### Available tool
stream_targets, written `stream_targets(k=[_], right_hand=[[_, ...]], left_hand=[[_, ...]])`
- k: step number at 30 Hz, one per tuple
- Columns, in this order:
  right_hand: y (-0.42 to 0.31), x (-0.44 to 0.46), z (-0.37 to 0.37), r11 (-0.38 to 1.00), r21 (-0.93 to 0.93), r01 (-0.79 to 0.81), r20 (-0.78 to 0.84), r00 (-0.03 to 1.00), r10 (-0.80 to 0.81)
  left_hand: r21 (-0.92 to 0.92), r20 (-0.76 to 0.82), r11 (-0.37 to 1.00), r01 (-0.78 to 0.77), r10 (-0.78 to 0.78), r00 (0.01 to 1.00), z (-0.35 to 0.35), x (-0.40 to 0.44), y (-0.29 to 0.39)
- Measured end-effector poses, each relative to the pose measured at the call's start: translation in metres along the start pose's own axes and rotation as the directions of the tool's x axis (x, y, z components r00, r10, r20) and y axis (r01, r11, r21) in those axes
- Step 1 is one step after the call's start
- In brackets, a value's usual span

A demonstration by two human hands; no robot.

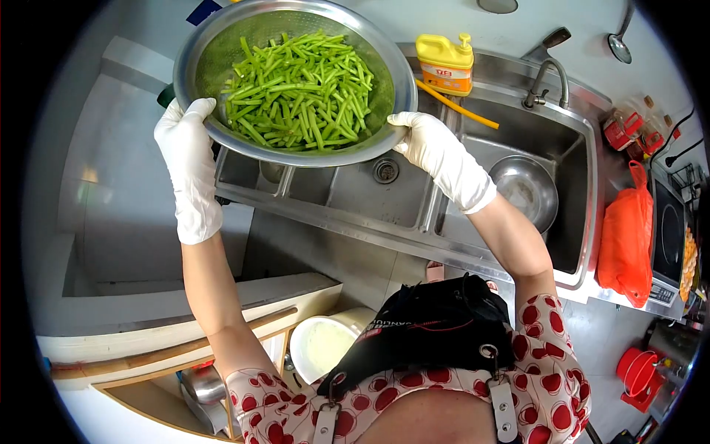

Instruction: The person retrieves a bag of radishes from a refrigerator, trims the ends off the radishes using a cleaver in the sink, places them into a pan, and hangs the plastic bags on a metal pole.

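Note:
A wide metal colander point(406, 89) is held up in front of me, over the left part of the sink. Cut green vegetable stems point(299, 92), several handfuls, fill its middle. My left hand point(185, 152), in a white glove, grips the rim at the lower left, thumb on top. On the right side of the rim my right hand point(436, 152), gloved too, is closed with the thumb over the edge. The fingers under the rim are partly hidden. Which kind of stems these are I cannot tell for certain.
Below is a steel sink point(488, 133) with a metal bowl point(523, 189) in its right basin. A yellow jug point(445, 63) and a yellow hose point(458, 106) sit behind, near the faucet point(549, 81). A red bag point(627, 229) stands right; a white bucket point(325, 344) is on the floor.

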State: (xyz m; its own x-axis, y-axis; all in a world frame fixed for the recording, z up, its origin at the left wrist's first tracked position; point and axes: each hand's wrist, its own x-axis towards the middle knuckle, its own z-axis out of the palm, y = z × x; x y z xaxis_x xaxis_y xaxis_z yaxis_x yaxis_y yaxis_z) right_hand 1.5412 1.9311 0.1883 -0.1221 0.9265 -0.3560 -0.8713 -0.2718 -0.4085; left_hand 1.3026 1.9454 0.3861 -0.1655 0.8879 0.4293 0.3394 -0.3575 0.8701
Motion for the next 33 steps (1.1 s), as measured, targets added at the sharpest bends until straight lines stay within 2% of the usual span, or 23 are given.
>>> stream_targets(k=[5, 10, 13, 17, 21, 23, 24, 25, 26, 27, 28, 29, 30, 32, 33], right_hand=[[0.006, 0.004, -0.005, 0.999, 0.036, -0.025, 0.014, 1.0, 0.025], [0.005, -0.012, 0.007, 0.999, 0.03, -0.02, -0.039, 0.999, 0.021], [0.006, -0.011, 0.006, 0.999, 0.023, -0.03, -0.06, 0.998, 0.032], [0.013, -0.002, -0.005, 0.998, 0.029, -0.064, -0.058, 0.996, 0.066], [0.018, -0.01, 0.005, 0.992, 0.088, -0.087, -0.162, 0.982, 0.1], [0.024, 0.002, -0.011, 0.998, -0.005, -0.058, -0.122, 0.991, 0.057], [0.027, 0.008, -0.024, 0.997, -0.063, -0.039, -0.101, 0.994, 0.033], [0.027, 0.003, -0.03, 0.997, -0.078, 0.006, -0.147, 0.989, -0.017], [0.033, -0.007, -0.04, 0.983, -0.172, 0.055, -0.186, 0.979, -0.088], [0.028, -0.017, -0.038, 0.962, -0.256, 0.094, -0.227, 0.962, -0.154], [0.022, -0.023, -0.037, 0.932, -0.337, 0.131, -0.263, 0.938, -0.226], [0.023, -0.019, -0.046, 0.909, -0.379, 0.173, -0.244, 0.929, -0.278], [0.02, -0.02, -0.043, 0.872, -0.462, 0.164, -0.253, 0.917, -0.307], [0.014, -0.023, -0.036, 0.775, -0.618, 0.133, -0.267, 0.891, -0.366], [0.016, -0.024, -0.032, 0.736, -0.655, 0.173, -0.192, 0.903, -0.384]], left_hand=[[0.01, 0.007, 0.999, -0.03, 0.03, 1.0, 0.003, -0.002, 0.001], [-0.024, 0.007, 0.999, -0.039, 0.039, 0.999, 0.004, -0.001, -0.003], [0.017, 0.008, 0.999, 0.04, -0.04, 0.999, 0.004, 0.0, -0.003], [0.058, 0.025, 0.998, -0.011, 0.01, 1.0, 0.007, 0.004, -0.006], [0.079, 0.075, 0.997, -0.011, 0.005, 0.997, 0.011, 0.004, -0.003], [0.058, 0.103, 0.998, 0.021, -0.027, 0.994, 0.01, 0.008, -0.007], [0.037, 0.129, 0.994, 0.105, -0.109, 0.986, 0.007, 0.002, -0.022], [0.146, 0.083, 0.986, 0.087, -0.1, 0.992, 0.009, -0.016, -0.029], [0.124, 0.067, 0.987, 0.103, -0.112, 0.992, 0.002, -0.041, -0.054], [0.126, 0.089, 0.959, 0.254, -0.266, 0.96, -0.003, -0.06, -0.063], [0.157, 0.041, 0.939, 0.308, -0.317, 0.947, -0.004, -0.075, -0.087], [0.069, 0.056, 0.935, 0.348, -0.351, 0.935, -0.006, -0.092, -0.111], [-0.024, 0.053, 0.883, 0.468, -0.467, 0.883, -0.01, -0.107, -0.144], [-0.155, 0.045, 0.799, 0.581, -0.581, 0.812, -0.011, -0.137, -0.176], [-0.247, 0.018, 0.74, 0.626, -0.642, 0.766, -0.011, -0.15, -0.193]])
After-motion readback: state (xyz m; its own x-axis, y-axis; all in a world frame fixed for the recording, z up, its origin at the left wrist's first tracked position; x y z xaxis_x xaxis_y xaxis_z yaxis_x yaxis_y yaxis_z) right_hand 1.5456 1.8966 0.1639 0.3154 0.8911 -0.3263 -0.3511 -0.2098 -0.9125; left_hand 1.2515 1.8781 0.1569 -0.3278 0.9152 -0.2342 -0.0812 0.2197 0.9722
